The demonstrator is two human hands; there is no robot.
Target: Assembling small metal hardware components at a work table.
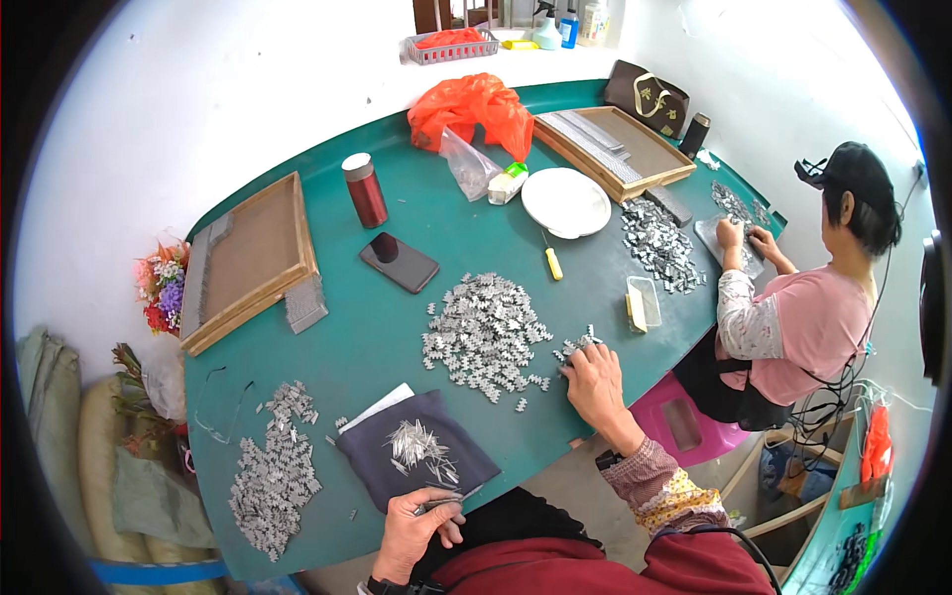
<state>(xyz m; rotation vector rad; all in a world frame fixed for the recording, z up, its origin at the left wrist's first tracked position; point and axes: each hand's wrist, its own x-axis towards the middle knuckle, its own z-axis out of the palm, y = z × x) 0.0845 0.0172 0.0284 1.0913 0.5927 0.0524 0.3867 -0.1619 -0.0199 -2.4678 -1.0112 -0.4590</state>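
Note:
My left hand [421, 526] is closed at the table's near edge, with thumb and fingers pinched on something thin and greyish that I cannot make out. Just beyond it, a dark cloth [372, 461] carries a heap of thin silvery pins [418, 444]. Farther right, my right hand [595, 387] rests on the table with its fingers apart, touching a few small grey toothed metal pieces [578, 341]. A large heap of the same pieces [486, 332] lies to its left. Another heap of grey pieces [278, 481] spreads at the near left.
Wooden-framed trays [302, 223] with grey rows stand at left and back. A red flask [365, 190], phone [399, 263], white plate [565, 201], yellow-handled screwdriver [552, 260], eyeglasses [220, 431] and clear box [645, 300] lie about. A co-worker [813, 307] handles pieces at right.

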